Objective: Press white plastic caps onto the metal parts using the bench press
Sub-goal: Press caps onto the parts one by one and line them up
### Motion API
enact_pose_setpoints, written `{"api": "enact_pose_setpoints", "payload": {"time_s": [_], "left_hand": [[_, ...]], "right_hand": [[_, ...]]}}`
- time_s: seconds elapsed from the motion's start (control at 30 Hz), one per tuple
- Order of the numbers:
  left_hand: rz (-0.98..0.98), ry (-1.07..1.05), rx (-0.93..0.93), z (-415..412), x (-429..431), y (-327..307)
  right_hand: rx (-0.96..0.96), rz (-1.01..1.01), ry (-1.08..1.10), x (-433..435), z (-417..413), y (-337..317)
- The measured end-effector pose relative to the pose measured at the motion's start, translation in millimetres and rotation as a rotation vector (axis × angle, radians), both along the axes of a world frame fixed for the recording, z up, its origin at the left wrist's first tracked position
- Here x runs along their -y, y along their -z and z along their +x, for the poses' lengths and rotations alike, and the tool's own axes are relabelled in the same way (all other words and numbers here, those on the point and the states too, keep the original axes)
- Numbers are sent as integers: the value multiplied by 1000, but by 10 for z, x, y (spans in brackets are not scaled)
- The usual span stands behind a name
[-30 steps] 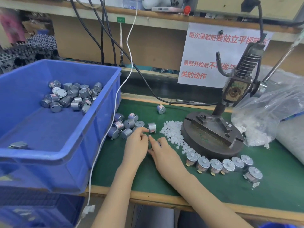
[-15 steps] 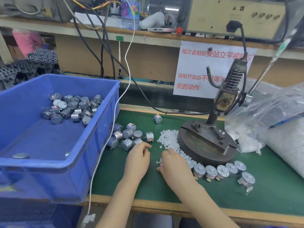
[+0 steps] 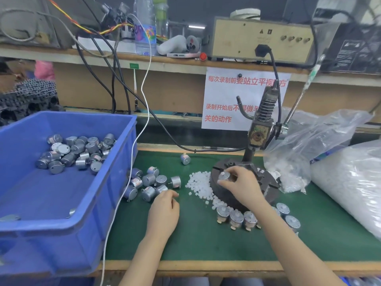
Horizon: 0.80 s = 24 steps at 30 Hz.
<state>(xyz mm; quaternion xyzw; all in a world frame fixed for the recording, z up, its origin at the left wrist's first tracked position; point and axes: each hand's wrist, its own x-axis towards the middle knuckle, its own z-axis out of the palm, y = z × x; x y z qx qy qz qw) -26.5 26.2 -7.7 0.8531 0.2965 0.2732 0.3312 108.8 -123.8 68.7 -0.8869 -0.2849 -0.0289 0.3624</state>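
Several capped motors in row before bench press. Right hand pinches motor, white cap on top, on press base; judged unpressed. Left hand loosely curled beside uncapped motors; contents cannot be told. Loose white caps and blue bin stock pending

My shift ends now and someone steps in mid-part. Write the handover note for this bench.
Right hand pinches a part with a white cap on top, on the press base.
Left hand rests on the mat by the uncapped parts; unclear if it holds anything.
Loose caps lie left of the base; more parts are in the bin.
Done: a row of capped parts in front of the base.
Left: work the lever, which no hand touches, then cap the rest.
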Motion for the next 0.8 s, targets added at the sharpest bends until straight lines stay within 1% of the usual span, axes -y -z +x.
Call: {"api": "enact_pose_setpoints", "payload": {"time_s": [0.1,0.23,0.33,0.47,0.6,0.63,0.67,0.77,0.8], "left_hand": [[14,-12,-4,9,3,0],[24,-22,-6,22,-2,18],[32,-31,-8,26,-12,30],[35,-34,-7,27,-5,25],[40,-38,-11,14,-2,28],[40,-38,-13,16,2,27],[41,-36,-14,16,4,25],[54,-34,-30,23,12,10],[63,-33,-39,29,17,3]], "right_hand": [[57,34,159,139,270,-5],[78,-89,282,256,513,50],[92,-142,290,294,617,75],[53,-155,294,243,653,87],[69,-166,297,189,630,93],[57,-117,266,203,632,97],[14,-11,224,222,637,94],[-302,501,149,308,625,-39],[-367,634,155,334,638,-125]]}}
